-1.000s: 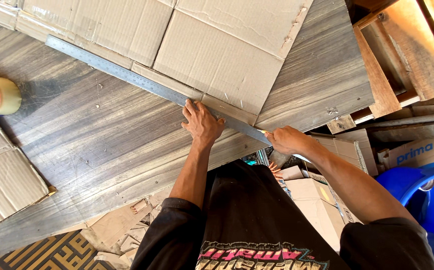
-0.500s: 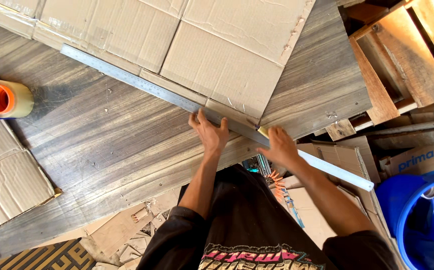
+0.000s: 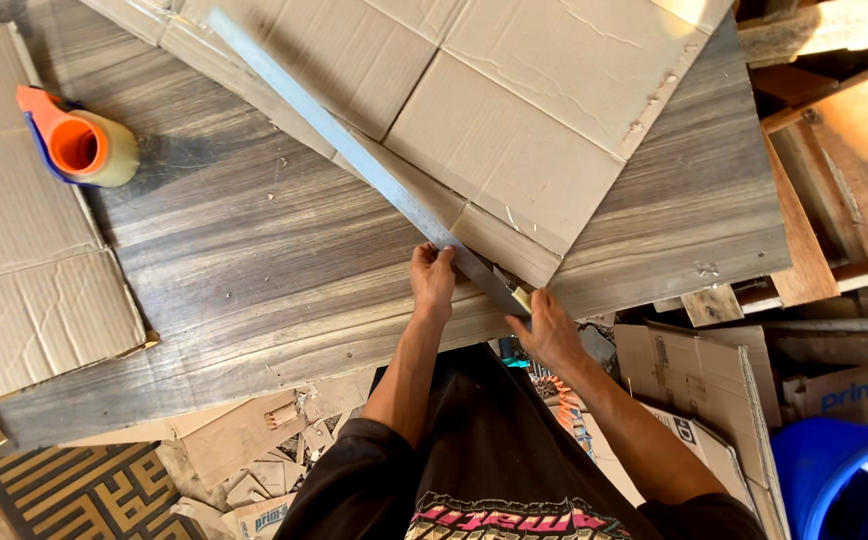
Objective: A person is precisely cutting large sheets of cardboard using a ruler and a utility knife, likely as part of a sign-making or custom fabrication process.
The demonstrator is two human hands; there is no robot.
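Note:
A long metal straightedge (image 3: 354, 150) lies diagonally across a flattened cardboard sheet (image 3: 514, 110) on a grey wood-grain table (image 3: 254, 270). My left hand (image 3: 432, 280) presses down on the straightedge near its near end. My right hand (image 3: 546, 330) grips a small yellowish tool, apparently a cutter (image 3: 521, 297), with its tip against the straightedge at the cardboard's near corner. The two hands are close together at the table's near edge.
A tape dispenser with an orange core (image 3: 79, 147) stands on the table at left, beside another cardboard sheet (image 3: 24, 250). Wooden boards (image 3: 834, 200) lie at right. A blue bucket (image 3: 844, 480) and cardboard boxes (image 3: 704, 390) sit at lower right. Cardboard scraps (image 3: 244, 450) litter the floor.
The straightedge has swung steeper across the cardboard. My left hand slid along it, and my right hand came in from the ruler's overhanging end to its edge with the cutter.

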